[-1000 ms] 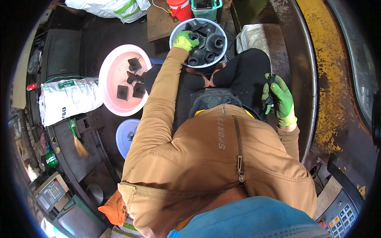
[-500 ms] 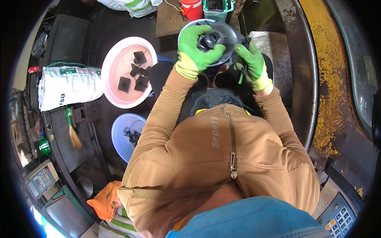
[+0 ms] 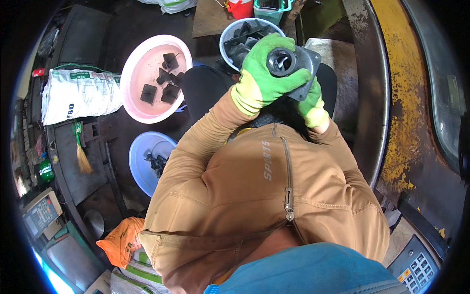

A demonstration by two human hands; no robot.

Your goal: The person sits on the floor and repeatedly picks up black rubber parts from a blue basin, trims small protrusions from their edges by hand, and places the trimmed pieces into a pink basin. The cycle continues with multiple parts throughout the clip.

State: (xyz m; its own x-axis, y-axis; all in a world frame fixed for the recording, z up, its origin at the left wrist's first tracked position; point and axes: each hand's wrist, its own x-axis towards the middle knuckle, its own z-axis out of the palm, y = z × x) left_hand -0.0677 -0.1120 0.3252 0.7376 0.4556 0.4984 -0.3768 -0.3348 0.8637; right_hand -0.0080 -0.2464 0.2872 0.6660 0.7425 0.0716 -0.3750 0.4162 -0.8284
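My left hand (image 3: 264, 73), in a green and yellow glove, is closed around a black plastic part. This flanged part (image 3: 306, 63) has a round collar facing up and a squarish plate with corner holes. Something pale shows inside the collar; I cannot make out what it is. My right hand (image 3: 312, 105), gloved the same way, is against the underside of the plate, its fingers mostly hidden. Just beyond my left hand stands a pale blue basin (image 3: 226, 33) with several similar black parts in it.
A pink basin (image 3: 131, 105) with several black parts stands to the left. Nearer is a blue basin (image 3: 139, 174) of small dark pieces. A red bucket (image 3: 241, 9) and a green container (image 3: 269, 15) are at the back. A rusty yellow machine (image 3: 404, 98) flanks my right side.
Both hands have come nearer and slightly right, away from above the pale blue basin. The part has turned so its plate faces right, and my right hand has slipped behind it.
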